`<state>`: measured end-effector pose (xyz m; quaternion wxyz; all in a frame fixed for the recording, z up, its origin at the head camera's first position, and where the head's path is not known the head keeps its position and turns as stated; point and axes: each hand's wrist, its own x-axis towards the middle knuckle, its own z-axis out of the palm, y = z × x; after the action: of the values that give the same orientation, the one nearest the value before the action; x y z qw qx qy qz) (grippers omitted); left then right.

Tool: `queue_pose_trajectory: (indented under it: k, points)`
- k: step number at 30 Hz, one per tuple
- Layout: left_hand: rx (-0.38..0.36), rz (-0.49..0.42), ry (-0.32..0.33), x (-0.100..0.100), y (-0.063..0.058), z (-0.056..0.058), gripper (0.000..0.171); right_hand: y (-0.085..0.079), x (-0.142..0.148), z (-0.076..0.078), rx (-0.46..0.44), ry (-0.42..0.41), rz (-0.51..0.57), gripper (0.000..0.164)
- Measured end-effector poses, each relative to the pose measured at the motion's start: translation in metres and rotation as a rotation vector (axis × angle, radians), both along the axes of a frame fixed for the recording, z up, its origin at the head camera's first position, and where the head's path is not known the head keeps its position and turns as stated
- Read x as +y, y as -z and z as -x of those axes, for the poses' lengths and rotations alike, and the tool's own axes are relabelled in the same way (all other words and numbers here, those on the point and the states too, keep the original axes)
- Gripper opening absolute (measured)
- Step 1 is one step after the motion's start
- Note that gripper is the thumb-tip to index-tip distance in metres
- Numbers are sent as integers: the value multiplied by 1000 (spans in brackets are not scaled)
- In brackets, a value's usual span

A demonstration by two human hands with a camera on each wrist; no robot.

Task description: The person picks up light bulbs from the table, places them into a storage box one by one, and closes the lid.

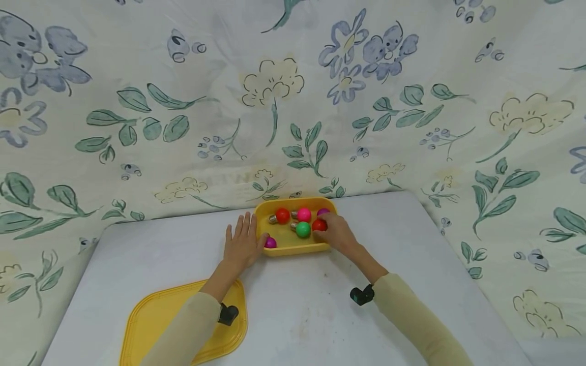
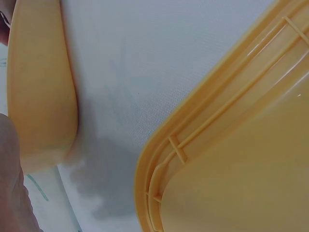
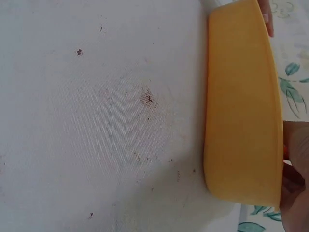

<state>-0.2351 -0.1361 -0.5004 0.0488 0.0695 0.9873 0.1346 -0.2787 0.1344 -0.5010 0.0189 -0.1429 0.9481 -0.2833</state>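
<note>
Bulbs (image 1: 302, 229) with round coloured globes (image 1: 283, 216) and threaded metal bases (image 1: 273, 219) lie in a yellow plastic tub (image 1: 297, 250) at the far edge of a stained white table (image 1: 293, 315). The right hand (image 1: 340, 235) curls around a red bulb (image 1: 318, 225) at the tub's right end; how firm the grip is, I cannot tell. The left hand (image 1: 241, 245), fingers outstretched, lies at the left end. Such bulbs are likely light, stiff and slippery, perhaps fragile: best pinched gently by globe or base. A yellow lid (image 1: 155, 310) lies beneath the left forearm (image 1: 187, 330); floral cloth (image 1: 220, 173) hangs behind.
</note>
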Motion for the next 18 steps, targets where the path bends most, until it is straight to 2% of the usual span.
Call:
queue_pose_trajectory:
  k: [9, 18]
  points:
    - [-11, -2, -4, 0, 3, 0, 74, 1, -3, 2, 2, -29, -85, 48]
    - [-12, 2, 0, 0, 0, 0, 74, -2, -6, 5, -16, -43, -106, 45]
